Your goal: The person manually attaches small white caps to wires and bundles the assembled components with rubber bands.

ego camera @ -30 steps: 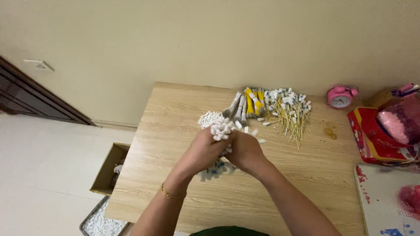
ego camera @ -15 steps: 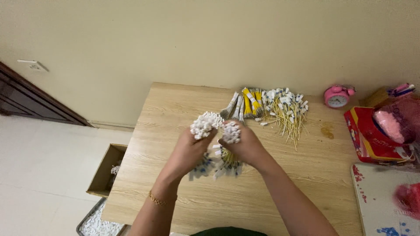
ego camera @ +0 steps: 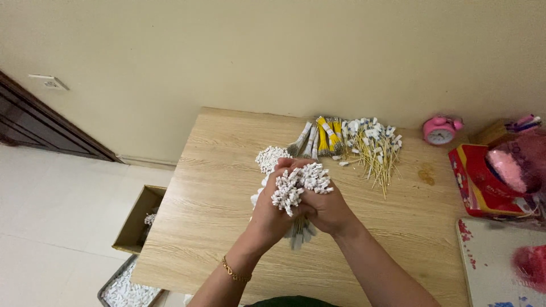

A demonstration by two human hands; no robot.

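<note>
Both hands have come back toward me and turned the bundle of white-tipped wires (ego camera: pixel 300 186) upright — left hand (ego camera: pixel 272 213) and right hand (ego camera: pixel 325 206) both closed round it, above the wooden table (ego camera: pixel 216 187). Tips now face up and bunch evenly, so the bundle looks squared off — finished yellow wires (ego camera: pixel 369 142) lie well apart.

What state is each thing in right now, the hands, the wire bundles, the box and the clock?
Left hand: closed on the white-tipped wire bundle.
Right hand: gripping the same bundle.
Yellow wires: lying loose on the table.
Cardboard box: open, on the floor.
Pink clock: upright.
</note>
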